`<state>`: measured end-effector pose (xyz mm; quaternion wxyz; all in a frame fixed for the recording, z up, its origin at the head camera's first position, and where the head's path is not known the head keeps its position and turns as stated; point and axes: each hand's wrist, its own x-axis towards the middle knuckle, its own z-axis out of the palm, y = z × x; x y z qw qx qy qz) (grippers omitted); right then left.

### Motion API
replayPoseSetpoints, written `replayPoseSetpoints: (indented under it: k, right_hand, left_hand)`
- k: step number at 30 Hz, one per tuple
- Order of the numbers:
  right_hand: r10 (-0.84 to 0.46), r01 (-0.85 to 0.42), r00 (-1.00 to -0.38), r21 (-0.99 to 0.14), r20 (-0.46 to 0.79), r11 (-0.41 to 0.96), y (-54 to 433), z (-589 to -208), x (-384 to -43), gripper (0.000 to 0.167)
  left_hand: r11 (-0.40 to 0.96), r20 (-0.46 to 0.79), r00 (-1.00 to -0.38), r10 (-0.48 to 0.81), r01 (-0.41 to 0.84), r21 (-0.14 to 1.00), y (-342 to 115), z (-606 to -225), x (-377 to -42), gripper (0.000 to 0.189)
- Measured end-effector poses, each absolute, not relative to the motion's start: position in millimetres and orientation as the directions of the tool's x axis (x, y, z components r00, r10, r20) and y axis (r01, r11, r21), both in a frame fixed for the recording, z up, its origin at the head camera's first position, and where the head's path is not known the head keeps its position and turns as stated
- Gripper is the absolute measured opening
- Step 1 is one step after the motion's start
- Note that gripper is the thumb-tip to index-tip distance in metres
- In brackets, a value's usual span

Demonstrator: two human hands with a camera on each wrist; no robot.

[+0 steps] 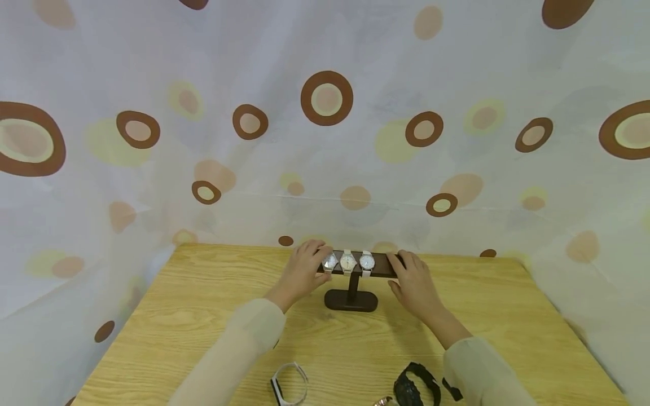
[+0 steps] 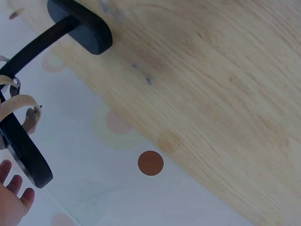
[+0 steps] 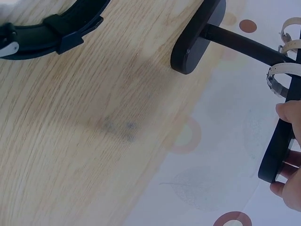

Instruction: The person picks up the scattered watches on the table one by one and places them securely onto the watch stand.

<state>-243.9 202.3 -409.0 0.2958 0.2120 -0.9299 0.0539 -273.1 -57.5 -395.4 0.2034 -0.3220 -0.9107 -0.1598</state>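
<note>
A dark watch stand (image 1: 351, 300) with a crossbar on a short post stands near the table's back edge. Three light-strapped watches sit side by side on its bar: a left watch (image 1: 330, 261), a middle watch (image 1: 348, 262) and a right watch (image 1: 367, 261). My left hand (image 1: 303, 268) holds the bar's left end beside the left watch, fingers over the top and thumb at the front; some of its fingertips (image 2: 28, 194) show past the bar's end. At the other end, my right hand (image 1: 413, 282) grips the bare part of the bar, thumb in front and fingers behind.
Nearer the front of the wooden table (image 1: 213, 287) lie a white-banded bracelet watch (image 1: 289, 389), a black watch (image 1: 408, 389) and part of a gold-coloured watch (image 1: 384, 401). A spotted cloth (image 1: 325, 169) hangs behind the table and along its sides.
</note>
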Motion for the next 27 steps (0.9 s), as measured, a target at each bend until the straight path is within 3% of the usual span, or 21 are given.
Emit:
replayPoseSetpoints:
  k: [4,12,19,27]
  right_hand:
    - [-0.35,-0.41,-0.758,0.017,0.551,0.912,202.6,-407.7,-242.2,0.06]
    - [-0.352,-0.422,-0.749,0.005,0.561,0.906,202.4,-406.6,-241.1,0.058]
    - [-0.359,-0.433,-0.728,0.015,0.584,0.901,204.7,-408.8,-243.4,0.06]
    - [-0.38,-0.45,-0.715,0.03,0.587,0.893,205.6,-415.7,-236.4,0.063]
  left_hand:
    - [0.722,0.551,-0.662,0.508,0.676,0.145,-58.0,-401.2,-269.3,0.054]
    - [0.715,0.578,-0.671,0.465,0.67,0.202,-64.8,-406.0,-264.2,0.06]
    - [0.68,0.659,-0.587,0.47,0.717,0.154,-70.4,-412.5,-259.2,0.061]
    - [0.693,0.723,-0.552,0.416,0.707,0.141,-71.2,-430.1,-247.5,0.058]
